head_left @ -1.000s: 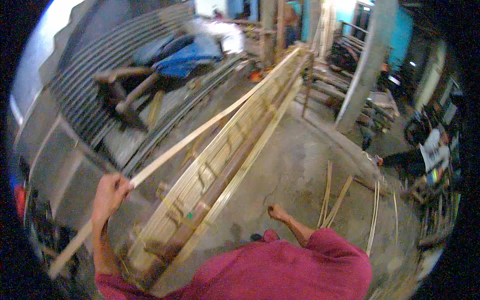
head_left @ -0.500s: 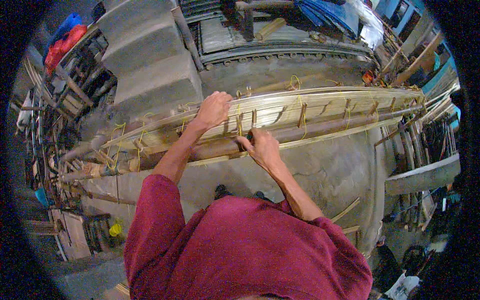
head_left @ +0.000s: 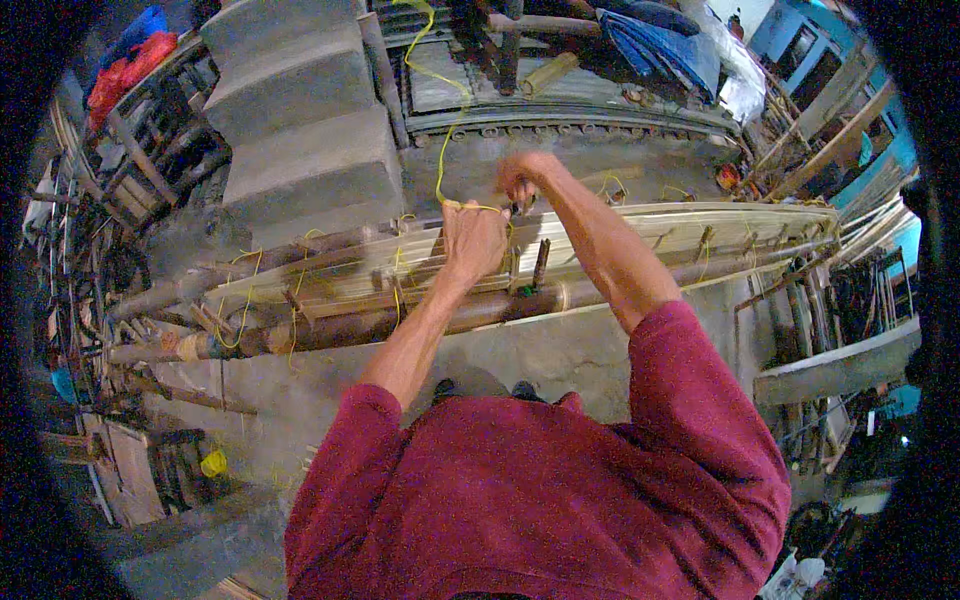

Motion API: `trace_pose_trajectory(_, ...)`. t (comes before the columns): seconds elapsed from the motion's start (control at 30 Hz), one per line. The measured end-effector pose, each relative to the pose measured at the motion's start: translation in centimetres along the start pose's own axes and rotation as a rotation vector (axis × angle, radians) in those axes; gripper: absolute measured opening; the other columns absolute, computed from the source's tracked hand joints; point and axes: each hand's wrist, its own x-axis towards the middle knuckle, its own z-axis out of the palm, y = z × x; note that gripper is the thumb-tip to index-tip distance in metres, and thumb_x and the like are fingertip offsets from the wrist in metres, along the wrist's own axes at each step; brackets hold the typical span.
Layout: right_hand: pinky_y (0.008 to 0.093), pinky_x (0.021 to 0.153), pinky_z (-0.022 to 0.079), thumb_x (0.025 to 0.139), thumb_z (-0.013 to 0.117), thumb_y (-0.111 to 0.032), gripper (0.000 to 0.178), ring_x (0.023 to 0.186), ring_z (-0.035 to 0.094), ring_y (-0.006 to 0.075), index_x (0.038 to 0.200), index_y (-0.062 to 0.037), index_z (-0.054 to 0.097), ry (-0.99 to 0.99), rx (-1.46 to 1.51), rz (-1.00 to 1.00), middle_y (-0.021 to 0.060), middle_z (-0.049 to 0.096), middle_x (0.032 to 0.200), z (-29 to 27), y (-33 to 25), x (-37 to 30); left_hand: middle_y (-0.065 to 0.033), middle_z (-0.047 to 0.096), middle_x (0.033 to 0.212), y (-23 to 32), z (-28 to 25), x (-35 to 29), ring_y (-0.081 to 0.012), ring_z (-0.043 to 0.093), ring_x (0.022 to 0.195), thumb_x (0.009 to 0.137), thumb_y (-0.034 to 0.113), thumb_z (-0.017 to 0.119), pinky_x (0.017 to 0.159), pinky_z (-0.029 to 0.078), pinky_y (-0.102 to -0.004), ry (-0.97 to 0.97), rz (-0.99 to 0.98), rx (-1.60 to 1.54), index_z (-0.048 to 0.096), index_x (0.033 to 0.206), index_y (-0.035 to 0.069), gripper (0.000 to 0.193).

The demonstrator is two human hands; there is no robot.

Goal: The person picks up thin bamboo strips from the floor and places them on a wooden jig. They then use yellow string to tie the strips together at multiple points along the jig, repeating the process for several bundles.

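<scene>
A long bundle of pale split strips, seemingly bamboo [head_left: 620, 228], lies crosswise in front of me between brown poles. My left hand [head_left: 475, 240] rests on its far edge, closed on a yellow cord [head_left: 447, 150]. That cord loops up and away beyond the bundle, and a short stretch of it crosses to my right hand [head_left: 522, 182]. The right hand is bent over the far edge, its fingers curled in around the cord and slightly blurred. Short wooden pegs [head_left: 541, 262] stand up along the bundle. Other yellow ties [head_left: 250, 300] hang around it at intervals.
Concrete steps [head_left: 310, 150] rise at the far left. A folded blue tarp [head_left: 660, 55] and a cut bamboo piece [head_left: 550, 73] lie at the back. Stacked sticks [head_left: 870, 235] and a low concrete ledge [head_left: 840, 360] are on the right; a yellow object [head_left: 214, 463] sits lower left.
My right hand has moved from the near pole up to the bundle's far edge. My left hand has shifted right and nearer. A length of yellow cord now stretches away from it.
</scene>
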Motion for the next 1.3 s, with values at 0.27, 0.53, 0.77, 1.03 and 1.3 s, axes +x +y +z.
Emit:
trace_pose_trajectory(0.27,0.0440,0.073,0.043,0.079,0.044,-0.013,0.016,0.076,0.055,0.0354,0.091,-0.0066,0.052,-0.045,0.247,-0.478,0.0171,0.056,0.076,10.0,-5.6,-18.2,-0.0133,0.056,0.059,0.9,-1.7,0.0,-0.0276,0.052,0.059,0.079,0.024,0.050,0.062,0.030,-0.0384,-0.009,-0.071,0.078,0.063,0.064,0.012,0.023)
trace_pose_trajectory(0.53,0.0390,0.068,0.042,0.078,0.054,-0.016,0.013,0.067,0.055,0.0307,0.078,-0.0030,0.053,0.023,0.184,-0.530,0.0111,0.055,0.065,13.6,-3.9,-20.7,-0.0123,0.061,0.073,-4.2,4.3,10.4,-0.0276,0.058,0.071,0.078,0.032,0.049,0.064,0.043,-0.0419,-0.436,-0.150,-0.299,0.061,0.076,0.009,0.026)
trace_pose_trajectory(0.77,0.0375,0.067,0.043,0.078,0.056,-0.022,0.020,0.069,0.056,0.0288,0.078,-0.0017,0.056,0.525,0.335,0.061,0.0125,0.056,0.076,5.3,1.7,-29.0,-0.0142,0.061,0.082,0.1,-3.5,14.2,-0.0277,0.060,0.073,0.072,0.026,0.058,0.066,0.047,-0.0408,-0.404,-0.258,-0.293,0.060,0.091,0.005,0.029)
trace_pose_trajectory(1.03,0.0411,0.059,0.043,0.085,0.043,-0.030,0.030,0.065,0.055,0.0329,0.079,-0.0041,0.057,0.441,0.156,-0.002,0.0183,0.056,0.070,-3.3,5.3,-23.2,-0.0179,0.060,0.075,13.0,6.6,6.1,-0.0343,0.059,0.071,0.075,0.028,0.054,0.061,0.044,-0.0448,-0.231,0.081,-0.178,0.060,0.074,0.005,0.024)
trace_pose_trajectory(1.3,0.0324,0.051,0.042,0.084,0.046,-0.027,0.030,0.053,0.052,0.0184,0.069,-0.0029,0.057,-0.132,0.173,-0.088,0.0097,0.056,0.064,-5.5,12.6,-9.9,-0.0179,0.059,0.067,13.5,6.1,6.0,-0.0384,0.056,0.062,0.082,0.025,0.047,0.061,0.044,-0.0466,-0.087,-0.141,-0.188,0.063,0.078,0.006,0.025)
